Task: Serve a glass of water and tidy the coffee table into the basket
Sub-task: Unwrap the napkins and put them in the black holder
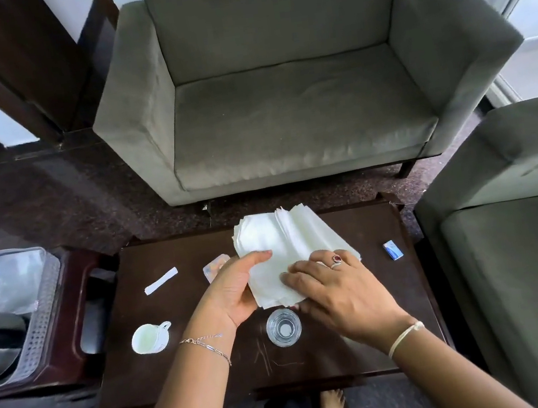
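Bare toes (pixel 333 402) are poking out below the near edge of the coffee table (pixel 188 381), where the person is sitting or standing close enough to reach everything. Just past that edge, the glass of water (pixel 283 327) is standing upright on the dark wood, directly under the hands; it looks served already, though it is sitting close to the work and a dropped wrist could tip it. Left of it, a small white cup (pixel 150 338) is waiting, untouched.

Above the glass, both hands are working on a stack of white napkins (pixel 294 234). The left hand (pixel 235 291) is cupping the stack from underneath, thumb pressing over the top, so it is closed on the near corner. The right hand (pixel 338 291) is lying flat across the sheets with fingers spread, pinning rather than pinching, probably squaring the loose pile so it lifts as one bundle.

Farther out, litter is lying scattered on the table: a crumpled wrapper (pixel 216 266) just beside the left thumb, a white paper strip (pixel 161 281) to its left, a small blue packet (pixel 392 250) well apart on the right.

Off the left end, the clear basket (pixel 42 336) is resting on a brown stool (pixel 77 300), within arm's reach, already holding some bagged items. Beyond it all, a grey armchair (pixel 297 96) is facing the table.
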The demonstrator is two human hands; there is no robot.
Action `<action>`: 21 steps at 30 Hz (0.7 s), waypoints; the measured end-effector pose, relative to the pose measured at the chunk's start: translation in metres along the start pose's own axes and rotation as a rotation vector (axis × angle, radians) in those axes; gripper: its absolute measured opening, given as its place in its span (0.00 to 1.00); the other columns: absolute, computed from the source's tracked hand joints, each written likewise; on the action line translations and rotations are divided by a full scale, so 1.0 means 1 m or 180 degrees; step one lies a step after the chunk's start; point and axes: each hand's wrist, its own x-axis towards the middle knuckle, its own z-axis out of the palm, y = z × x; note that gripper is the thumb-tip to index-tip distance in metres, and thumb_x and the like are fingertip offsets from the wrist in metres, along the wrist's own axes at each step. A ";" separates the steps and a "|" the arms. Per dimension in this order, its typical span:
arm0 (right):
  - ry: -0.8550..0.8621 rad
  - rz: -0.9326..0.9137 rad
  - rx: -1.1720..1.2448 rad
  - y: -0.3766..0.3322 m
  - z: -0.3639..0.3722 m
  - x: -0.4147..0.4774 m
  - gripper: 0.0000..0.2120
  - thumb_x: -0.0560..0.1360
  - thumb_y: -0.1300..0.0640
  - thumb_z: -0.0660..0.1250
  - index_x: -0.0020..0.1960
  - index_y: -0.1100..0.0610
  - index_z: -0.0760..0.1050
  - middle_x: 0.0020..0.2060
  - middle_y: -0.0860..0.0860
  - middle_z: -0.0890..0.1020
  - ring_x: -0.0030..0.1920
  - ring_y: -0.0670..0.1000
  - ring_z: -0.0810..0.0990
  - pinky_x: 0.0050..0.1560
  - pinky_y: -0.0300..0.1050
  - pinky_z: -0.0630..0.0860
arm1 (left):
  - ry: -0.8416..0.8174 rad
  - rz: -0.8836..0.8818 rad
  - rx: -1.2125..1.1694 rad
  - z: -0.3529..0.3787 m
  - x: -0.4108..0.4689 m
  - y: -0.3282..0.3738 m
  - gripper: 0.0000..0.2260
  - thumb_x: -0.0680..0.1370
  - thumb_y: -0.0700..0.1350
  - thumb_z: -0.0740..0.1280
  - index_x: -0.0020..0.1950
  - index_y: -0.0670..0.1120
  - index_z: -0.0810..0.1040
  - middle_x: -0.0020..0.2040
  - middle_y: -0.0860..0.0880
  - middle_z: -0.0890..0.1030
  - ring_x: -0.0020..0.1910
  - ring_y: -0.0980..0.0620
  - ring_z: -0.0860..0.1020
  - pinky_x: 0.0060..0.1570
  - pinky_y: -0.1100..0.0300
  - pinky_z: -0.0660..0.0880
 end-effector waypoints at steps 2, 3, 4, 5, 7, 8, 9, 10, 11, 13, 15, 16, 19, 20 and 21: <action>-0.0192 0.0144 -0.0081 0.004 0.004 -0.003 0.22 0.79 0.39 0.54 0.64 0.49 0.76 0.52 0.48 0.81 0.53 0.55 0.79 0.50 0.50 0.74 | 0.0073 0.0105 0.0036 -0.005 0.003 -0.003 0.14 0.73 0.38 0.70 0.58 0.40 0.80 0.55 0.37 0.83 0.54 0.38 0.82 0.54 0.40 0.78; -0.0260 0.0266 -0.0097 0.008 0.006 -0.004 0.24 0.79 0.37 0.53 0.64 0.49 0.76 0.50 0.48 0.80 0.52 0.55 0.79 0.49 0.51 0.74 | 0.0104 0.0152 0.0058 -0.006 0.005 -0.004 0.11 0.74 0.37 0.69 0.56 0.41 0.81 0.54 0.38 0.83 0.53 0.39 0.82 0.56 0.38 0.77; -0.0302 0.0409 -0.0077 0.010 0.008 -0.005 0.25 0.79 0.36 0.51 0.63 0.49 0.77 0.49 0.48 0.80 0.51 0.55 0.78 0.49 0.51 0.73 | 0.0118 0.0184 0.0092 -0.006 0.005 -0.003 0.10 0.74 0.36 0.68 0.54 0.42 0.82 0.53 0.38 0.84 0.52 0.39 0.83 0.56 0.38 0.76; -0.0337 0.0568 -0.0027 0.013 0.011 -0.006 0.27 0.79 0.35 0.49 0.63 0.48 0.77 0.49 0.49 0.79 0.50 0.55 0.78 0.49 0.52 0.73 | 0.0105 0.0201 0.0113 -0.007 0.008 -0.003 0.09 0.74 0.36 0.68 0.52 0.43 0.83 0.53 0.39 0.84 0.51 0.40 0.83 0.57 0.39 0.76; -0.0329 0.0965 0.0143 0.018 0.015 -0.007 0.29 0.80 0.35 0.45 0.61 0.47 0.79 0.49 0.48 0.77 0.51 0.54 0.76 0.49 0.52 0.70 | 0.0086 0.0192 0.0192 -0.009 0.011 0.000 0.08 0.74 0.36 0.68 0.48 0.45 0.85 0.52 0.40 0.85 0.49 0.42 0.84 0.56 0.43 0.77; -0.0288 0.1235 0.0309 0.020 0.018 -0.006 0.29 0.79 0.34 0.44 0.60 0.46 0.79 0.50 0.47 0.77 0.51 0.53 0.75 0.49 0.51 0.69 | 0.0102 0.0168 0.0256 -0.010 0.014 0.002 0.08 0.74 0.36 0.68 0.48 0.45 0.85 0.52 0.41 0.85 0.50 0.43 0.84 0.56 0.44 0.77; -0.0229 0.1558 0.0540 0.022 0.022 -0.004 0.29 0.79 0.33 0.45 0.58 0.46 0.80 0.51 0.47 0.76 0.52 0.53 0.74 0.50 0.51 0.69 | 0.0107 0.0150 0.0324 -0.011 0.016 0.003 0.08 0.74 0.36 0.68 0.50 0.45 0.84 0.52 0.41 0.85 0.50 0.42 0.83 0.56 0.45 0.77; -0.0154 0.1910 0.0820 0.024 0.027 0.000 0.27 0.78 0.32 0.48 0.57 0.46 0.79 0.52 0.47 0.75 0.53 0.52 0.73 0.52 0.51 0.69 | 0.0098 0.0126 0.0380 -0.013 0.018 0.005 0.09 0.74 0.37 0.69 0.52 0.45 0.83 0.52 0.41 0.85 0.52 0.42 0.83 0.56 0.46 0.77; -0.0079 0.2245 0.1134 0.027 0.032 0.004 0.24 0.76 0.32 0.54 0.57 0.47 0.78 0.53 0.46 0.74 0.54 0.51 0.73 0.54 0.51 0.71 | 0.0075 0.0102 0.0411 -0.015 0.021 0.007 0.09 0.74 0.37 0.69 0.54 0.44 0.82 0.53 0.41 0.84 0.52 0.42 0.83 0.57 0.46 0.77; -0.0036 0.2919 0.2087 0.034 0.038 0.017 0.25 0.72 0.36 0.68 0.62 0.51 0.72 0.55 0.46 0.74 0.56 0.48 0.75 0.55 0.48 0.75 | 0.0025 0.0059 0.0431 -0.017 0.025 0.011 0.10 0.74 0.37 0.70 0.54 0.44 0.82 0.54 0.41 0.84 0.53 0.42 0.83 0.57 0.46 0.78; -0.0201 0.3571 0.3764 0.046 0.039 0.028 0.30 0.69 0.46 0.77 0.65 0.56 0.69 0.55 0.47 0.79 0.51 0.46 0.82 0.45 0.42 0.80 | -0.0046 0.0026 0.0458 -0.020 0.030 0.013 0.10 0.73 0.37 0.71 0.53 0.45 0.82 0.54 0.41 0.84 0.52 0.43 0.83 0.54 0.47 0.79; -0.0412 0.3712 0.4557 0.053 0.040 0.030 0.28 0.69 0.50 0.77 0.64 0.58 0.72 0.54 0.51 0.82 0.47 0.47 0.85 0.40 0.42 0.81 | -0.0093 0.0003 0.0468 -0.022 0.032 0.014 0.10 0.72 0.37 0.71 0.53 0.45 0.82 0.54 0.42 0.84 0.52 0.43 0.83 0.53 0.48 0.79; -0.1008 0.3608 0.5391 0.066 0.043 0.028 0.13 0.72 0.55 0.75 0.55 0.58 0.82 0.52 0.59 0.85 0.47 0.56 0.86 0.43 0.48 0.82 | -0.0244 -0.0098 0.0540 -0.029 0.040 0.015 0.16 0.71 0.37 0.73 0.58 0.43 0.80 0.56 0.41 0.83 0.56 0.42 0.82 0.57 0.46 0.78; -0.0978 0.3631 0.5472 0.067 0.047 0.026 0.12 0.72 0.57 0.74 0.55 0.58 0.82 0.53 0.60 0.85 0.48 0.57 0.85 0.44 0.49 0.82 | -0.0262 -0.0153 0.0590 -0.032 0.042 0.014 0.18 0.70 0.37 0.74 0.59 0.42 0.80 0.56 0.41 0.83 0.56 0.42 0.82 0.56 0.46 0.78; -0.0928 0.3657 0.5539 0.068 0.052 0.025 0.14 0.73 0.59 0.72 0.58 0.58 0.81 0.54 0.60 0.84 0.49 0.58 0.85 0.45 0.49 0.82 | -0.0281 -0.0204 0.0641 -0.036 0.045 0.013 0.18 0.69 0.36 0.74 0.59 0.43 0.80 0.56 0.41 0.83 0.55 0.42 0.82 0.54 0.47 0.79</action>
